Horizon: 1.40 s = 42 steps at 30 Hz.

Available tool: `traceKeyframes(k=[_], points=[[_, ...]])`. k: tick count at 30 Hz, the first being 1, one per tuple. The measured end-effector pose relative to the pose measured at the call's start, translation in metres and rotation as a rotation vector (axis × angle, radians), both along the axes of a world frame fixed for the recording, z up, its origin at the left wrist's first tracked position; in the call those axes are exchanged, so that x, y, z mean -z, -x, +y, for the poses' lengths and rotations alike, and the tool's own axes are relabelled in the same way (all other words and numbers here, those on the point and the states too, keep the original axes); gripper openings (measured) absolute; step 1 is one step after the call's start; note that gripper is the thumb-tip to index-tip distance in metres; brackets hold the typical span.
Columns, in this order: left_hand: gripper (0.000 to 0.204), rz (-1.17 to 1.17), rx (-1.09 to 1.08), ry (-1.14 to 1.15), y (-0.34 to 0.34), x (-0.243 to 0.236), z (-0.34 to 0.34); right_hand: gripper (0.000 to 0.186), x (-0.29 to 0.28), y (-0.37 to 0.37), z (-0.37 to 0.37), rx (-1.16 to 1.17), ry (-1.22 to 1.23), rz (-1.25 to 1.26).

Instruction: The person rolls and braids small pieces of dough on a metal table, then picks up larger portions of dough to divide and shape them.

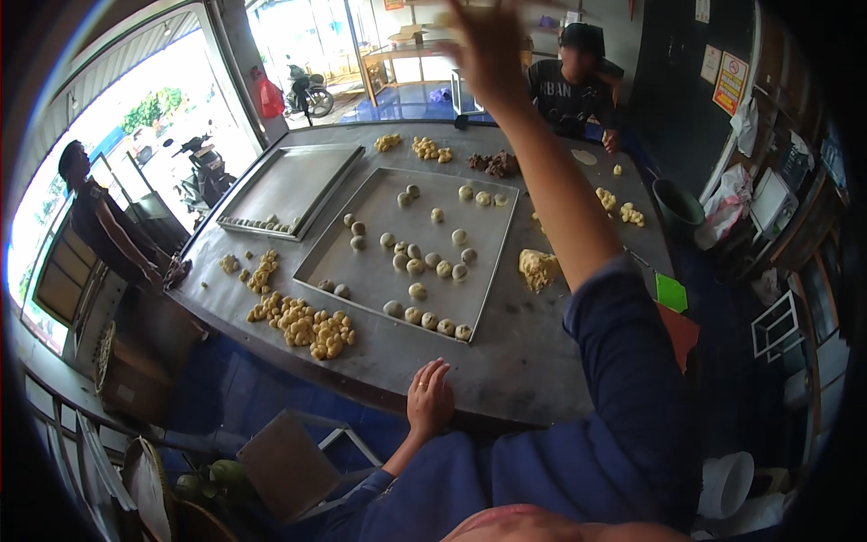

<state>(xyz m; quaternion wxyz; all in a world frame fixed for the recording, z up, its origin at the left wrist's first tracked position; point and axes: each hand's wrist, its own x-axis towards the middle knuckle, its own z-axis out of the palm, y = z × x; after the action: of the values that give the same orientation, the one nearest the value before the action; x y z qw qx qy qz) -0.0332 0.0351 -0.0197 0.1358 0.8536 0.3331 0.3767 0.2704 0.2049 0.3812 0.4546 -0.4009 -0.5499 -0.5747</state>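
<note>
My left hand [430, 397] lies on the near edge of the metal table [506, 370], fingers stretched out and nothing in them. My right hand [488, 54] is raised high over the far side. Its fingers are smeared by motion and partly cut off by the upper edge, so what they hold cannot be made out. Between my arms, a large flat metal tray [397, 280] bears several round dough balls [415, 266], pale and greyish, scattered and lined along its near edge. Right of the tray sits a lump of yellow dough [538, 270], next to my raised forearm.
Yellow dough pieces [307, 325] are heaped at the table's left front. A second tray [289, 176] with small balls stands behind them. Dark brown filling [495, 163] lies at the back. A green scraper [671, 293] is at the right edge. People stand left [99, 208] and far right [573, 90].
</note>
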Motion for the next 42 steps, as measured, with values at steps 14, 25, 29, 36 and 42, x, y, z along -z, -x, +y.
traceKeyframes(k=[14, 25, 29, 36, 42], points=[[0.037, -0.071, 0.009, -0.023, -0.004, -0.007, 0.001, 0.068, 0.186, -0.081, -0.146, 0.328, 1.113, 0.185], [0.034, -0.004, -0.025, -0.1, -0.01, 0.001, 0.0, 0.126, 0.292, -0.214, -0.433, 0.63, 1.815, 1.194], [0.035, 0.041, -0.038, -0.094, 0.002, 0.002, 0.002, 0.131, 0.302, -0.167, -0.438, 0.804, 1.855, 0.923], [0.036, 0.062, -0.055, -0.073, -0.007, 0.0, -0.001, 0.083, 0.344, -0.088, -0.414, 0.606, 1.417, 0.458], [0.036, -0.037, 0.074, 0.074, -0.013, -0.002, 0.0, 0.028, 0.393, -0.097, -0.354, 0.747, 1.396, 0.58]])
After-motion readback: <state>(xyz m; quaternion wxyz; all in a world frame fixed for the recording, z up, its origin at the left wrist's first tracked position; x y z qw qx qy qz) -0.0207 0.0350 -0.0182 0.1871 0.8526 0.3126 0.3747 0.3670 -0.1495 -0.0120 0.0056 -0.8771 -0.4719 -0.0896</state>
